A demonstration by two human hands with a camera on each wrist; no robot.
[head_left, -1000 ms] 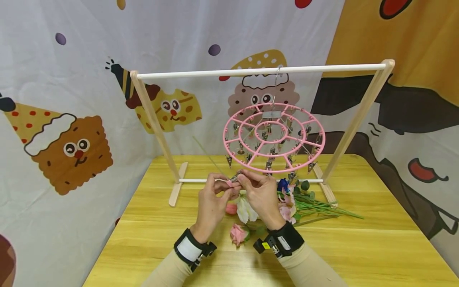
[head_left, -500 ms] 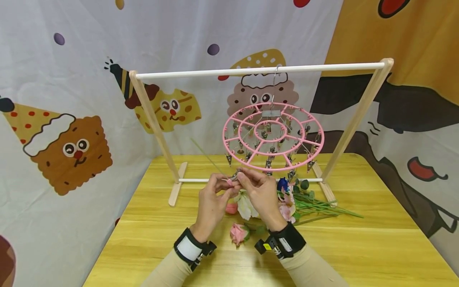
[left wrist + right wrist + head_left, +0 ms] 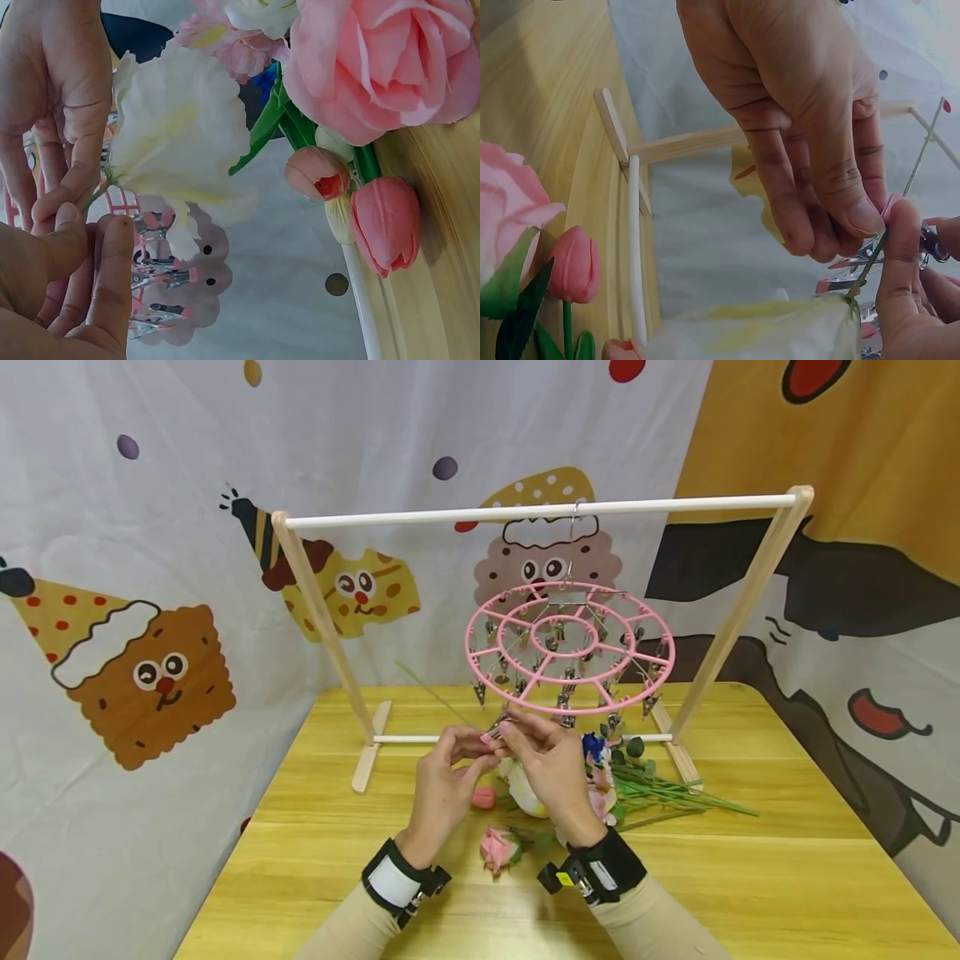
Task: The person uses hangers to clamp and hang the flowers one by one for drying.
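Note:
My left hand (image 3: 442, 785) pinches the thin green stem (image 3: 913, 169) of an artificial white flower (image 3: 180, 127) between thumb and fingers. The bloom, tinged yellow, hangs below both hands while the stem slants up to the left. Close beside it, my right hand (image 3: 553, 768) pinches a small metal clip (image 3: 497, 727) with pink tips, right at the stem. Fingers partly cover the clip's mouth. The clip sits at the near left edge of a round pink hanger (image 3: 467, 643) with several clips hanging from it.
A wooden stand (image 3: 318, 618) with a white top rod (image 3: 420, 515) carries the hanger. Beneath, a pink rose (image 3: 497, 850), a pink tulip (image 3: 386, 225), a blue flower (image 3: 593, 746) and several green stems (image 3: 660, 792) lie on the wooden table (image 3: 315, 860).
The white bloom has turned and shifted slightly, and its stem's upper end has dipped a little. My right hand has moved slightly to the right; both hands keep their hold.

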